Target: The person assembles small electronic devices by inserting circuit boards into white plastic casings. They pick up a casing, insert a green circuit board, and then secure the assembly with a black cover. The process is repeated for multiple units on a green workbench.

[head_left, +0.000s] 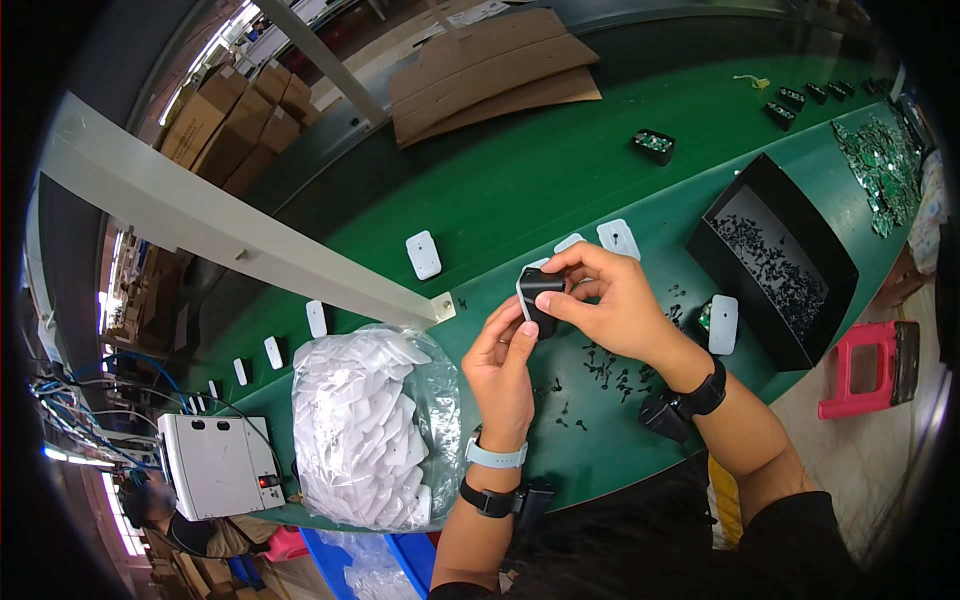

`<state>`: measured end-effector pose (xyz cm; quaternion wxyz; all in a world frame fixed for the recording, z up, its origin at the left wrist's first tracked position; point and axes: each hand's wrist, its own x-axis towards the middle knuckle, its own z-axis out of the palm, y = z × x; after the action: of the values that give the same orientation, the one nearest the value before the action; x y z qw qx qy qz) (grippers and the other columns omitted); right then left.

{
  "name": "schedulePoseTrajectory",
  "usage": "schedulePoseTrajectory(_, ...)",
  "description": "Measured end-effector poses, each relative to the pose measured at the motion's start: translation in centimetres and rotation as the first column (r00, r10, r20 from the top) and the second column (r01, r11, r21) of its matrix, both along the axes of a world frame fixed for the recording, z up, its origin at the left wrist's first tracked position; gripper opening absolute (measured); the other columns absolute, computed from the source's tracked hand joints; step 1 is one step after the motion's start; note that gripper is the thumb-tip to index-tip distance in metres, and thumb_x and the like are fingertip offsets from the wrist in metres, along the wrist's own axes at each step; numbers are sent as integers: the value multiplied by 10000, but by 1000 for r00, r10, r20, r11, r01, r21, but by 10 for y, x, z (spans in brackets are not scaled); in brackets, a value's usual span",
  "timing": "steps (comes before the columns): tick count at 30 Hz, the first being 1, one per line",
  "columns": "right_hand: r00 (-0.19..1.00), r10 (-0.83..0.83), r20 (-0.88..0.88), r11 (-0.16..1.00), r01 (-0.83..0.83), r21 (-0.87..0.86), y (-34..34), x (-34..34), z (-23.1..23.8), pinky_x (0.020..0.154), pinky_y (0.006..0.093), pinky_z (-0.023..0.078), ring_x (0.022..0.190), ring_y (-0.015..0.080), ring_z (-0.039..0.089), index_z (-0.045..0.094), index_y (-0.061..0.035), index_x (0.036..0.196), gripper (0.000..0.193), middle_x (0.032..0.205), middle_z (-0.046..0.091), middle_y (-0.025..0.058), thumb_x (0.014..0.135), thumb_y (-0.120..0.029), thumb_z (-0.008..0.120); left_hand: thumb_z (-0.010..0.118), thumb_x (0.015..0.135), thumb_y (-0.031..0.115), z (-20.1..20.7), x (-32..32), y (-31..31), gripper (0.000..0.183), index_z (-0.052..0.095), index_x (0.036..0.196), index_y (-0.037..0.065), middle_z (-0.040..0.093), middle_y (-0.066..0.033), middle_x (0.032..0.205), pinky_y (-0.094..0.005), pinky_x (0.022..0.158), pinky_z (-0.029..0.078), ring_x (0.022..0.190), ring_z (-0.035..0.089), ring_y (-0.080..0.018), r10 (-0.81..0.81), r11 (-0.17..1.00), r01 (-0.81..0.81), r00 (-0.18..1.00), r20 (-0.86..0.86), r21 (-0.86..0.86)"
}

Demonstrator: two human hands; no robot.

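Observation:
In front of me, my left hand (503, 362) and my right hand (618, 305) are both closed on a small black plastic casing (545, 290). A white plate lies along the casing's left side. My left fingers and thumb support it from below and the left, while my right thumb and fingers pinch it from above. On the table below my hands lie several loose small black pieces (600, 368) with thin stems. Just beyond my fingers rests a white cover plate (618, 239). Beside my right wrist is a white-covered unit (722, 325) with some green circuit board showing.
A clear bag of white plates (355, 430) lies left. At right stand a black bin (835, 262) of small black pieces and a heap of green circuit boards (880, 170). A white post (250, 230) slants across the left. Units, including an open casing (653, 146), sit beyond.

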<state>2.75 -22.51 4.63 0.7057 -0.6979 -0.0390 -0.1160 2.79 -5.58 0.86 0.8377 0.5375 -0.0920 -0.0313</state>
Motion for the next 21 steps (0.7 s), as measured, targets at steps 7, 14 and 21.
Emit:
schedulePoseTrajectory(7, 995, 98, -21, 991, -96, 90, -1, 3, -7, 793, 280, 577, 949, 123, 652, 666, 33, 1117, 255, 1048, 703, 90, 891, -36, 760, 651, 948, -37, 11, -1, -1, 293, 660, 1238, -81, 623, -165, 1338, -376, 1071, 489, 1222, 610, -232, 50, 983, -68, 993, 109, 170)
schedulePoseTrajectory(14, 952, 292, 92, 889, -306, 341, -3, 5, -16, 1061, 374, 498, 1214, 219, 606, 575, 33, 1244, 335, 1341, 617, 153, 925, 52, 678, 771, 868, -17, 11, 0, 2, 270, 756, 1135, 24, 613, -160, 1319, -393, 1017, 543, 1173, 658, -304, 100, 838, -362, 838, 536, 409)
schedulePoseTrajectory(21, 968, 248, 41, 911, -247, 331, 11, -1, -17, 1046, 363, 512, 1233, 210, 604, 535, 5, 1308, 447, 1419, 566, 149, 892, 106, 664, 791, 824, -34, 13, -2, -3, 386, 671, 1192, -31, 658, -148, 1241, -379, 1008, 532, 1144, 654, -252, 157, 774, -491, 760, 630, 400)
